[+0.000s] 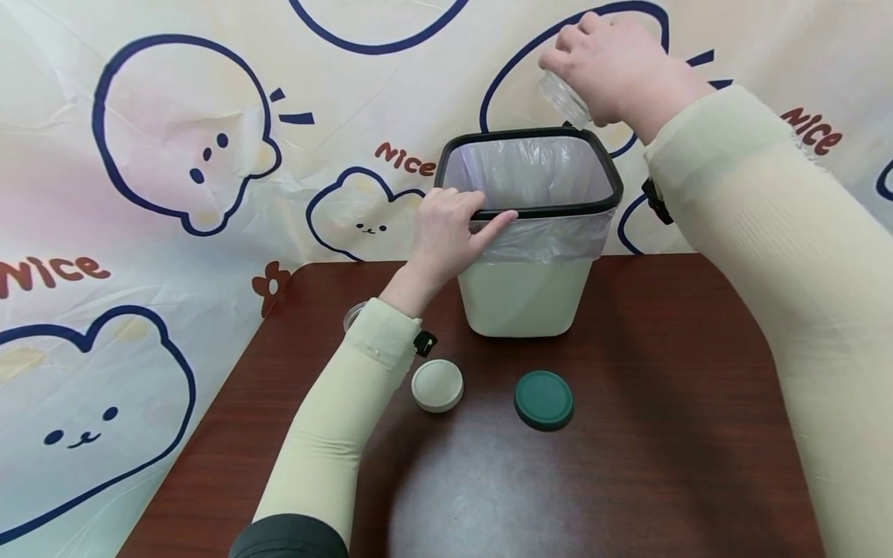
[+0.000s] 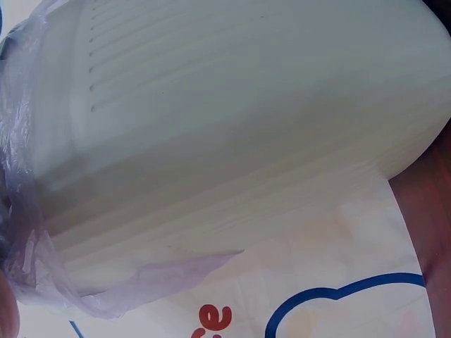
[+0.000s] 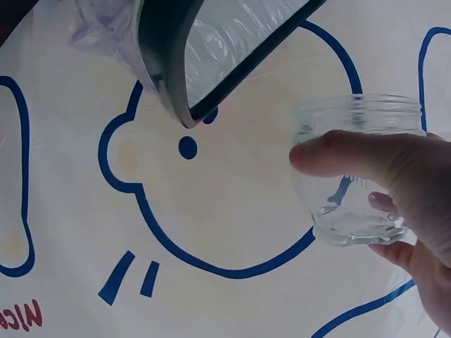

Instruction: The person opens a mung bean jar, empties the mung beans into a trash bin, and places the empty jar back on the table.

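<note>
A pale green trash bin (image 1: 526, 302) with a black rim stands on the table, lined with a translucent plastic bag (image 1: 551, 244) folded over its edge. My left hand (image 1: 446, 232) grips the rim at the front left corner, thumb lying along the front edge. Above the back right corner, my right hand (image 1: 621, 70) holds a clear glass jar (image 3: 359, 208), tilted in the head view. The jar has a threaded mouth with no lid on it, and no contents show inside. The left wrist view is mostly the bin's side wall (image 2: 232, 113).
On the brown table (image 1: 474, 496), a white round lid (image 1: 437, 386) and a green round lid (image 1: 544, 397) lie in front of the bin. A clear round object (image 1: 352, 315) is partly hidden behind the left forearm. A cartoon-printed sheet (image 1: 377, 101) hangs behind and to the left.
</note>
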The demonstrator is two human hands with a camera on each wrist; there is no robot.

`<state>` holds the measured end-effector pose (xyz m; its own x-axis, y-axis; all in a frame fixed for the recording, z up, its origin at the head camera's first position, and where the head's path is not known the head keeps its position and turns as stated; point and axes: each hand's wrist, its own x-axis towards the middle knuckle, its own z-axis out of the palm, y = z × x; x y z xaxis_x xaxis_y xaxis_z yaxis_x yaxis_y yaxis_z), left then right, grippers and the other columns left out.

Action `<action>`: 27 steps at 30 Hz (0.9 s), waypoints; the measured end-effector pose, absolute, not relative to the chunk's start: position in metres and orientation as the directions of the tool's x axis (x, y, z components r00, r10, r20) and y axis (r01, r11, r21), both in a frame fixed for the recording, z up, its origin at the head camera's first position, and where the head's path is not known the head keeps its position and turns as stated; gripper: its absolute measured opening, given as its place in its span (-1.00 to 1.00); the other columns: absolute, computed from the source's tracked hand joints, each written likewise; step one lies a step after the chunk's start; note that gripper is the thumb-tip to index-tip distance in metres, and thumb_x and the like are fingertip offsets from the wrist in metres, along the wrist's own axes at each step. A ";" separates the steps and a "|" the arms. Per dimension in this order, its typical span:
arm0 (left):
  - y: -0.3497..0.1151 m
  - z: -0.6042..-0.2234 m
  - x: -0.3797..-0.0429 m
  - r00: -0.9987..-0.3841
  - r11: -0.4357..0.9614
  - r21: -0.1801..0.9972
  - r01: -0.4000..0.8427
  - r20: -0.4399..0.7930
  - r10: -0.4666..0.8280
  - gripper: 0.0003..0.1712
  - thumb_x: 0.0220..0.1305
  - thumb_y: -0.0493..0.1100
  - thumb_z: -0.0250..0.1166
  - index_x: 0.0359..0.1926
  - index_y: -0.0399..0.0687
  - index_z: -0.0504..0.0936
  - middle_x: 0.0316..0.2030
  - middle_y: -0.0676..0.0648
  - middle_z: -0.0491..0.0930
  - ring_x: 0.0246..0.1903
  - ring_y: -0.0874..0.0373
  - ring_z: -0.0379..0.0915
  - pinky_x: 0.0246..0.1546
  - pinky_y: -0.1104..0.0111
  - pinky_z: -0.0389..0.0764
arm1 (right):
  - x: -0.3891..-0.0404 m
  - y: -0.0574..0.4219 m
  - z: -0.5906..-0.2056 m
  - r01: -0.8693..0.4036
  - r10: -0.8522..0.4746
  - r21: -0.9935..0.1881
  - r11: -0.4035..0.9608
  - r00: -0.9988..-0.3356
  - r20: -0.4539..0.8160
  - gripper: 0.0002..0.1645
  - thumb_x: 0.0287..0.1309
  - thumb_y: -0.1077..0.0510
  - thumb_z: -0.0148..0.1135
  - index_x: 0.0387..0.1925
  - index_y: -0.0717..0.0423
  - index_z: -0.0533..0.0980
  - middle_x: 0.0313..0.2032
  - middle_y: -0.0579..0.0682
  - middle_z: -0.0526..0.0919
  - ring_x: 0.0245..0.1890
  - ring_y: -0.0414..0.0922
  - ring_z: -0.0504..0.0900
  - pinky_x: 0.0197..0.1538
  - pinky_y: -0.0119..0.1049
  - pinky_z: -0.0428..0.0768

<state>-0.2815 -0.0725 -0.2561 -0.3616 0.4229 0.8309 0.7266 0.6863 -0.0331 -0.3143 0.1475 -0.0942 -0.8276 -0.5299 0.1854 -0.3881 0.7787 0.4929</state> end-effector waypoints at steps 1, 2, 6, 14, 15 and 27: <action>-0.073 -0.256 -0.282 -0.362 0.686 -0.033 0.727 0.831 0.423 -0.41 0.22 0.16 0.33 -0.70 -0.10 0.32 -0.77 0.01 0.26 -0.68 0.08 0.21 -0.48 0.22 0.32 | -0.314 0.147 -0.094 -0.385 -0.530 0.490 0.782 -0.825 0.196 0.08 -0.29 0.44 0.53 0.27 0.29 0.11 0.21 0.50 0.17 0.17 0.41 0.16 0.18 0.31 0.23; -0.073 -0.256 -0.282 -0.363 0.686 -0.032 0.727 0.830 0.423 -0.41 0.22 0.15 0.33 -0.70 -0.10 0.32 -0.77 0.01 0.26 -0.68 0.08 0.21 -0.48 0.22 0.32 | -0.314 0.147 -0.093 -0.384 -0.529 0.486 0.785 -0.823 0.205 0.08 -0.27 0.42 0.53 0.28 0.29 0.10 0.21 0.49 0.17 0.17 0.40 0.15 0.18 0.31 0.24; -0.073 -0.256 -0.283 -0.358 0.683 -0.035 0.730 0.832 0.425 -0.40 0.21 0.15 0.34 -0.71 -0.11 0.32 -0.77 0.00 0.27 -0.68 0.07 0.21 -0.49 0.22 0.31 | -0.313 0.146 -0.091 -0.384 -0.532 0.462 0.799 -0.810 0.247 0.08 -0.23 0.40 0.52 0.31 0.29 0.09 0.24 0.46 0.16 0.21 0.38 0.14 0.23 0.27 0.18; -0.072 -0.257 -0.284 -0.365 0.684 -0.028 0.729 0.830 0.423 -0.40 0.21 0.16 0.33 -0.70 -0.10 0.32 -0.77 0.01 0.26 -0.68 0.08 0.20 -0.48 0.22 0.31 | -0.313 0.148 -0.095 -0.406 -0.542 0.490 0.771 -0.823 0.171 0.05 -0.30 0.49 0.49 0.26 0.33 0.13 0.20 0.52 0.18 0.17 0.43 0.16 0.20 0.30 0.21; -0.071 -0.257 -0.283 -0.367 0.684 -0.026 0.729 0.828 0.423 -0.40 0.21 0.17 0.33 -0.70 -0.10 0.32 -0.77 0.01 0.26 -0.68 0.08 0.20 -0.48 0.22 0.32 | -0.313 0.149 -0.097 -0.408 -0.543 0.486 0.773 -0.822 0.174 0.05 -0.30 0.49 0.48 0.26 0.33 0.13 0.20 0.52 0.18 0.18 0.43 0.15 0.21 0.29 0.20; -0.072 -0.256 -0.282 -0.367 0.680 -0.020 0.732 0.830 0.420 -0.40 0.21 0.17 0.33 -0.70 -0.11 0.33 -0.77 0.00 0.27 -0.68 0.07 0.21 -0.46 0.21 0.33 | -0.314 0.149 -0.095 -0.394 -0.554 0.482 0.782 -0.795 0.249 0.06 -0.25 0.46 0.49 0.30 0.29 0.11 0.23 0.48 0.17 0.19 0.39 0.15 0.26 0.25 0.15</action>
<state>-0.2821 -0.0719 -0.2556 -0.3670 0.4199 0.8301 0.7325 0.6805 -0.0203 -0.3141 0.1490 -0.0949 -0.7946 -0.5536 0.2493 -0.3938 0.7825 0.4823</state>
